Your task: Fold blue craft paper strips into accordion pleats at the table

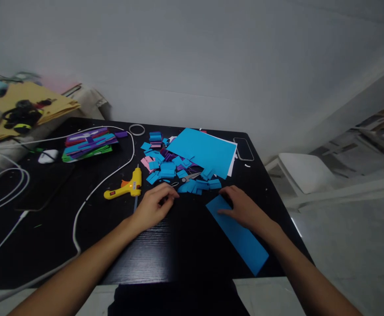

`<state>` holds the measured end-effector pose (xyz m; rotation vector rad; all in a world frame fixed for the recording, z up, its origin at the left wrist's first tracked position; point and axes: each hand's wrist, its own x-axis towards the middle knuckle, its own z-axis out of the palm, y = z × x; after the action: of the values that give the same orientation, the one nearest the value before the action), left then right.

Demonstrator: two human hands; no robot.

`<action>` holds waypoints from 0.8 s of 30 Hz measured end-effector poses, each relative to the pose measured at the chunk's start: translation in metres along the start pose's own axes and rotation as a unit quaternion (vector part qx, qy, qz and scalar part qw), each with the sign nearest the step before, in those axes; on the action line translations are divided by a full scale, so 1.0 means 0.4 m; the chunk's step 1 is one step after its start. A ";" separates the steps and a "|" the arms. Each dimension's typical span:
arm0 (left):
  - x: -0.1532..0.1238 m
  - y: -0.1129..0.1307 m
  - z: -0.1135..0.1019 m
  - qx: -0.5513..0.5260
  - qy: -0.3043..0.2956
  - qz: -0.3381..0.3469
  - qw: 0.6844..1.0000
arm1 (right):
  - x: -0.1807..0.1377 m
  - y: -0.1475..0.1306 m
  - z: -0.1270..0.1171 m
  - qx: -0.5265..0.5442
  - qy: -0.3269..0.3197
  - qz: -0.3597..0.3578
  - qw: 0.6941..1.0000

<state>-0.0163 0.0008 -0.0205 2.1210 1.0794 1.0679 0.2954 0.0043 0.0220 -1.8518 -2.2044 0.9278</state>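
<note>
My left hand [154, 206] rests on the black table [165, 250], fingers curled and reaching toward the handles of the scissors [187, 178]; I cannot make out anything gripped in it. My right hand [241, 208] lies flat, fingers spread, pressing on a long blue paper strip [241, 239] that runs toward the table's front right edge. Just beyond both hands lies a heap of small blue, pink and purple paper pieces [170, 169]. A larger blue sheet [205, 149] lies behind the heap.
A yellow glue gun [124, 188] lies left of my left hand, its white cable [89, 197] looping across the table. A stack of coloured paper [88, 144], a phone [244, 149], a tape ring [137, 129] and a white stool [306, 171] off the right edge.
</note>
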 end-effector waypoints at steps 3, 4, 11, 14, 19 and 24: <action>-0.001 0.003 0.001 -0.005 -0.006 0.004 1.000 | 0.001 0.004 0.011 0.005 -0.017 0.005 1.000; -0.001 0.003 0.002 -0.007 -0.009 0.005 1.000 | 0.002 0.003 0.013 0.008 -0.025 0.008 1.000; 0.000 0.003 0.003 -0.013 -0.020 0.001 1.000 | 0.016 -0.017 0.009 -0.018 -0.023 0.014 0.999; 0.000 0.005 0.001 -0.016 -0.020 -0.005 1.000 | 0.027 -0.025 0.011 -0.040 -0.007 0.005 0.999; 0.000 0.018 0.003 -0.035 -0.033 -0.047 0.998 | 0.040 -0.048 0.028 -0.045 0.018 -0.062 0.997; 0.001 0.039 0.006 -0.090 -0.056 -0.127 0.986 | 0.035 -0.097 0.051 0.101 0.030 -0.163 0.981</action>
<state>-0.0077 -0.0074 -0.0103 1.8223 1.1178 0.8800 0.2495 0.0071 0.0217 -1.3606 -2.1933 0.9719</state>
